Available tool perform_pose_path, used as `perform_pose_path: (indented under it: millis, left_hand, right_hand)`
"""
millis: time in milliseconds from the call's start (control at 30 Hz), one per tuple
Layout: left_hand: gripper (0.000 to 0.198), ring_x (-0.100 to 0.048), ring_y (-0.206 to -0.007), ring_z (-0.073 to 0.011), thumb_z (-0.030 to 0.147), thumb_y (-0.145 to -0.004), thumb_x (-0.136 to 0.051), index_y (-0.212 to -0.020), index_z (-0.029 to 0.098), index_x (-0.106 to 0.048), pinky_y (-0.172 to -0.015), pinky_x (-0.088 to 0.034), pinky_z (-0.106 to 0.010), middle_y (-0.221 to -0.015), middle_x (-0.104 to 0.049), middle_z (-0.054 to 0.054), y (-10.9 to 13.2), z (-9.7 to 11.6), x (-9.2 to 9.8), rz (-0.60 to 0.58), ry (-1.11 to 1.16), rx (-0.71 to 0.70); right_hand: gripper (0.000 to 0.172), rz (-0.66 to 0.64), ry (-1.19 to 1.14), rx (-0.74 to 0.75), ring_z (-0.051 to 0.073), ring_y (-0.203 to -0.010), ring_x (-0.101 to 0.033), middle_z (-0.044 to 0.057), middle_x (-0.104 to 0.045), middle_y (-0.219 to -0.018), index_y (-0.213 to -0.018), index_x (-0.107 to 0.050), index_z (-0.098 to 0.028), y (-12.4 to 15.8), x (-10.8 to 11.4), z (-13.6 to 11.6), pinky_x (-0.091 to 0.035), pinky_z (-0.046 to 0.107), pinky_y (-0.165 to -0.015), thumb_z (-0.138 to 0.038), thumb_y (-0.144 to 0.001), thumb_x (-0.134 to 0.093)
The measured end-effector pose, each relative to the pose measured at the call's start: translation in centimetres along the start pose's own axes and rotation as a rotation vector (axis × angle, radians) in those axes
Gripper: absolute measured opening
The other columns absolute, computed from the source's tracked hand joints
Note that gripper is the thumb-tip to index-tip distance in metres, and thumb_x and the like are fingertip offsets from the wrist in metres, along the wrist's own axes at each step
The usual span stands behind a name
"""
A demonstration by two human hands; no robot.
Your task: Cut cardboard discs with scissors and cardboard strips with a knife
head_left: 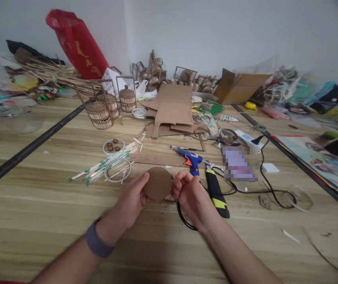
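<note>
My left hand [132, 201] grips a round brown cardboard disc [158, 184] by its left edge, thumb on the face and fingers behind. At the disc's right edge is my right hand [191, 197], its fingers curled in toward the thumb. Whether those fingers touch the disc or pinch something small, I cannot make out. Just beyond lies a blue hot glue gun [194, 159] with an orange trigger. A black and yellow utility knife [217, 193] rests right of my right hand. Left of the disc, a white ring [118, 170] overlaps a bundle of thin sticks [98, 167].
Small lidded baskets with tall handles [99, 112] stand at the back left. Flattened cardboard [173, 104] lies in the middle, near an open cardboard box [240, 86]. A dish of brown beads [113, 146] sits behind the sticks. Black cable [263, 193] loops across the right side.
</note>
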State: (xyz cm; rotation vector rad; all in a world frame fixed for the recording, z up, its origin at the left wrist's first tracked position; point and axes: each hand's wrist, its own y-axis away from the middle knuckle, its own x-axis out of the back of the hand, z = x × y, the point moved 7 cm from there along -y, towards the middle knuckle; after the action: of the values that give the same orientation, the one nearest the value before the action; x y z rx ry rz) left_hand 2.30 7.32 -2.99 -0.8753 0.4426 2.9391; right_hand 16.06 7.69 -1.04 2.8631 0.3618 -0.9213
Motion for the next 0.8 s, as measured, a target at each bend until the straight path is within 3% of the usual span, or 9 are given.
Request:
perform_pose_path:
  millis: [100, 200, 300, 400, 500, 600, 700, 800]
  left_hand:
    - [0.046, -0.067, -0.102, -0.0292, 0.053, -0.070, -0.080, -0.096, 0.015, -0.075, -0.074, -0.052, -0.031, -0.099, -0.076, -0.010, -0.1, 0.1, 0.3, 0.027, -0.023, 0.000]
    - [0.040, -0.064, -0.107, -0.0301, 0.049, -0.070, -0.079, -0.096, 0.018, -0.075, -0.077, -0.050, -0.031, -0.100, -0.076, -0.007, 0.0, 1.4, 1.7, 0.187, -0.163, -0.075]
    - [0.027, -0.059, -0.116, -0.0294, 0.038, -0.076, -0.073, -0.097, 0.022, -0.076, -0.090, -0.045, -0.033, -0.108, -0.075, -0.005, 0.3, 4.0, 2.7, 0.326, -0.450, -0.225]
    - [0.021, -0.059, -0.112, -0.0311, 0.033, -0.078, -0.066, -0.094, 0.023, -0.077, -0.094, -0.043, -0.036, -0.104, -0.075, -0.005, 0.1, 5.4, 3.0, 0.340, -0.674, -0.298]
    - [0.020, -0.062, -0.103, -0.0320, 0.031, -0.079, -0.062, -0.092, 0.023, -0.075, -0.095, -0.043, -0.041, -0.099, -0.075, -0.007, -0.7, 5.4, 3.4, 0.297, -0.839, -0.322]
    - [0.021, -0.060, -0.111, -0.0338, 0.027, -0.079, -0.061, -0.095, 0.022, -0.073, -0.108, -0.035, -0.048, -0.106, -0.072, -0.010, -0.7, 6.2, 3.4, 0.363, -1.025, -0.461]
    - [0.028, -0.049, -0.131, -0.0312, 0.029, -0.087, -0.057, -0.112, 0.021, -0.067, -0.118, -0.025, -0.046, -0.127, -0.064, -0.012, 1.5, 8.4, 2.6, 0.485, -1.059, -0.738]
    - [0.037, -0.041, -0.138, -0.0259, 0.035, -0.100, -0.049, -0.133, 0.022, -0.055, -0.119, -0.026, -0.040, -0.145, -0.052, -0.008, 5.1, 10.9, 2.4, 0.584, -0.848, -0.883]
  right_hand:
    - [0.049, 0.018, 0.006, -0.011, 0.013, -0.061, -0.043, -0.002, -0.050, -0.069, -0.080, -0.064, -0.020, -0.1, 0.2, -0.1, -0.037, 0.024, -0.057, -0.067, -0.074, -0.077]
    - [0.042, 0.082, 0.033, 0.021, 0.012, -0.061, -0.043, -0.003, -0.050, -0.068, -0.077, -0.064, -0.020, -0.4, 0.9, -0.8, -0.038, 0.023, -0.058, -0.057, -0.074, -0.083]
    - [0.038, 0.143, 0.023, 0.058, 0.011, -0.060, -0.043, -0.004, -0.049, -0.065, -0.074, -0.063, -0.019, -0.7, 1.6, -1.8, -0.037, 0.022, -0.056, -0.049, -0.071, -0.087]
    - [0.036, 0.178, -0.003, 0.080, 0.011, -0.058, -0.042, -0.005, -0.048, -0.064, -0.073, -0.063, -0.020, -0.9, 2.2, -2.6, -0.038, 0.022, -0.054, -0.045, -0.068, -0.089]
    - [0.035, 0.200, -0.007, 0.108, 0.011, -0.056, -0.042, -0.005, -0.049, -0.063, -0.071, -0.064, -0.020, -1.0, 2.6, -3.0, -0.038, 0.023, -0.052, -0.043, -0.066, -0.090]
    - [0.038, 0.247, 0.021, 0.144, 0.011, -0.056, -0.042, -0.005, -0.050, -0.063, -0.069, -0.063, -0.020, -1.2, 3.1, -3.2, -0.036, 0.022, -0.051, -0.046, -0.063, -0.090]
    - [0.037, 0.329, 0.093, 0.262, 0.012, -0.060, -0.045, -0.003, -0.053, -0.068, -0.068, -0.064, -0.021, -0.7, 3.2, -4.7, -0.038, 0.023, -0.054, -0.048, -0.065, -0.089]
    - [0.028, 0.388, 0.204, 0.509, 0.015, -0.072, -0.052, 0.000, -0.059, -0.077, -0.076, -0.070, -0.023, 1.6, 2.2, -8.5, -0.044, 0.027, -0.067, -0.049, -0.078, -0.079]
